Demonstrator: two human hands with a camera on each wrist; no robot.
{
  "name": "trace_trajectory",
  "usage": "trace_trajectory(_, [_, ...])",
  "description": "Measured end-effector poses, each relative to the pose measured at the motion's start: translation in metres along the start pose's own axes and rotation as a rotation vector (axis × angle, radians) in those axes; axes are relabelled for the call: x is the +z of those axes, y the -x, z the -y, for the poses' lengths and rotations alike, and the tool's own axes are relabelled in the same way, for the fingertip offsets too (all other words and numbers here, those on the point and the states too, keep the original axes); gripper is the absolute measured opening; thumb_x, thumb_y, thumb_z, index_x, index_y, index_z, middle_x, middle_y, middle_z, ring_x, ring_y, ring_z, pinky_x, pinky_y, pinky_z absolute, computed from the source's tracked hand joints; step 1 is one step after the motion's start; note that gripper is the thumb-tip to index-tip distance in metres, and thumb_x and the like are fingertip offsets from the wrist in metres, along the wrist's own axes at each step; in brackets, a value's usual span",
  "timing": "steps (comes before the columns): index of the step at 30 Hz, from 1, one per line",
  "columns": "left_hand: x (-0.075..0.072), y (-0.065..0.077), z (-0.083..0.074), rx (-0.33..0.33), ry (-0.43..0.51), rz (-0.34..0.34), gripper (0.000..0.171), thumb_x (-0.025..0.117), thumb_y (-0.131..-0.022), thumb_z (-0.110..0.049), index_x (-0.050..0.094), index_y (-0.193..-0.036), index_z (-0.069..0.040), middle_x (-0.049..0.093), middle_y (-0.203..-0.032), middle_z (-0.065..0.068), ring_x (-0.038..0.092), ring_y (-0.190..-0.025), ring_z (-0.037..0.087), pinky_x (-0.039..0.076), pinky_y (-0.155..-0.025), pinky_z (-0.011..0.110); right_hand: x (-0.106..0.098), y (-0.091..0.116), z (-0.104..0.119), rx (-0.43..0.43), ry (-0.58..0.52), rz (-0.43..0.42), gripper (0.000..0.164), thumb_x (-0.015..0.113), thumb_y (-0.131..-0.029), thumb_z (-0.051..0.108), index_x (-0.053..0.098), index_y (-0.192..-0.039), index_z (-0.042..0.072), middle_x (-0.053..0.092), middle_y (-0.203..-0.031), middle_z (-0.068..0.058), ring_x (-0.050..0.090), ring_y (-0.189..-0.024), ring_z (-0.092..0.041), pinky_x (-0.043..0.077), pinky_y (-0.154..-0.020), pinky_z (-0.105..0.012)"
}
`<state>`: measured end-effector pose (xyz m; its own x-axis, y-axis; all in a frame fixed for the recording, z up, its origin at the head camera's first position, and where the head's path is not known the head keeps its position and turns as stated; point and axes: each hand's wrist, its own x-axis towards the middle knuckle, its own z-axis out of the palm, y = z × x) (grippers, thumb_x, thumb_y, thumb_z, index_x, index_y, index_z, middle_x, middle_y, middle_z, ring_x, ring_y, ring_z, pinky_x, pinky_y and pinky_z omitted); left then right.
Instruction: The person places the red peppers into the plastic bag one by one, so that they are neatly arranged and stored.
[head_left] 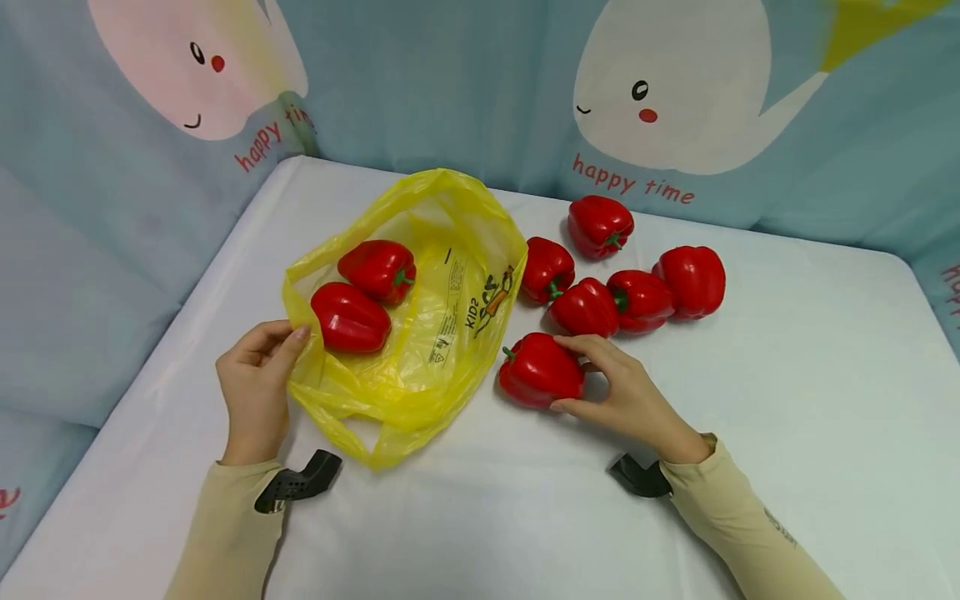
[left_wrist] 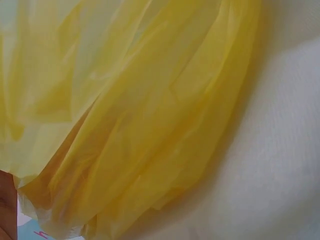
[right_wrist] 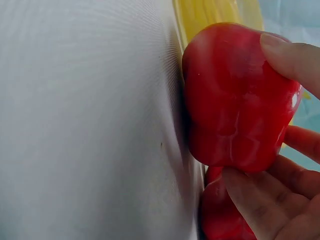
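Note:
A yellow plastic bag [head_left: 420, 383] lies spread with its mouth wide, and two red bell peppers [head_left: 351, 318] rest inside it. My left hand [head_left: 258, 375] pinches the bag's left rim between thumb and fingers. In the left wrist view the yellow film [left_wrist: 150, 125] fills most of the picture, hiding nearly all of that hand. To the right of the bag, my right hand [head_left: 618, 392] grips a red bell pepper [head_left: 540, 371] with its green stem toward the bag. The right wrist view shows thumb and fingers around this bell pepper [right_wrist: 240, 100].
Several more red bell peppers [head_left: 600, 227] sit in a cluster right of the bag, behind my right hand. A white cloth [head_left: 487, 525] covers the table. Blue curtain fabric [head_left: 450, 83] with printed whales hangs along the back and left.

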<state>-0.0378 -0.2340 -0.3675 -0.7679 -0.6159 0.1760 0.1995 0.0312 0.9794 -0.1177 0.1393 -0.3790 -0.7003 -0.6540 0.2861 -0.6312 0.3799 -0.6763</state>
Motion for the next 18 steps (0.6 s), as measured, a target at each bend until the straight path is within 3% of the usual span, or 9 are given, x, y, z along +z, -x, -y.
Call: trace_trajectory(18, [-0.0001,0.0007,0.0016,0.003,-0.014,0.002,0.008,0.068,-0.084,-0.001,0.069,-0.086,0.007,0.066,-0.076,0.003,0.052,-0.064,0.013,0.047,-0.062,0.014,0.0025,0.0031,-0.0013,0.032,-0.019,0.016,0.074,0.086,-0.068,0.014,0.049,-0.133,0.009,0.055,-0.124,-0.002,0.054,-0.106,-0.015,0.051,-0.084,-0.032])
